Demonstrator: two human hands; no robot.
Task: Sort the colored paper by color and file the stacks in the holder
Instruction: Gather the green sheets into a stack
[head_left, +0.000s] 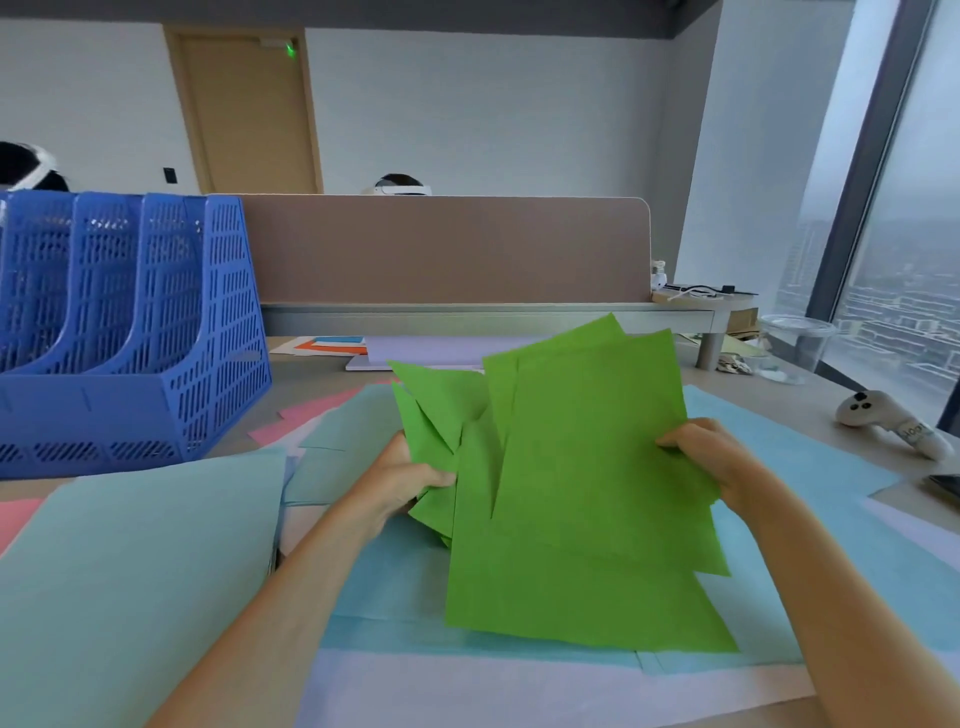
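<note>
**Above the tabletop's middle: green gathered, nothing filed yet**

At the centre of the tabletop (810, 410), a bundle of green sheets (587, 493) is held up between both hands, fanned and uneven, its corners pointing several ways. The left hand (410, 480) has its fingers curled round the bundle's edge at 9 o'clock. The right hand (711, 457) pinches the edge at 3 o'clock, thumb on the near face and the other fingers hidden behind the paper.

The holder (156, 332), a blue mesh rack, stands at 10 o'clock, well apart from the bundle. No paper shows in the slots that can be seen, so filing looks not yet begun.

Sorting seems to be partway. Green appears collected but not squared up. Under and around it the rest lies loose and overlapping: light blue sheets (779, 467) from the centre out to 3 o'clock, a teal sheet (140, 561) at 8 o'clock, pink sheets (306, 410) at 10 o'clock near the holder's base, and a lavender sheet (519, 686) at 6 o'clock. A few orange and blue pieces (332, 345) lie far off at 12 o'clock.

What seems left: straighten the green bundle, slot it in, then gather each remaining colour in turn.
</note>
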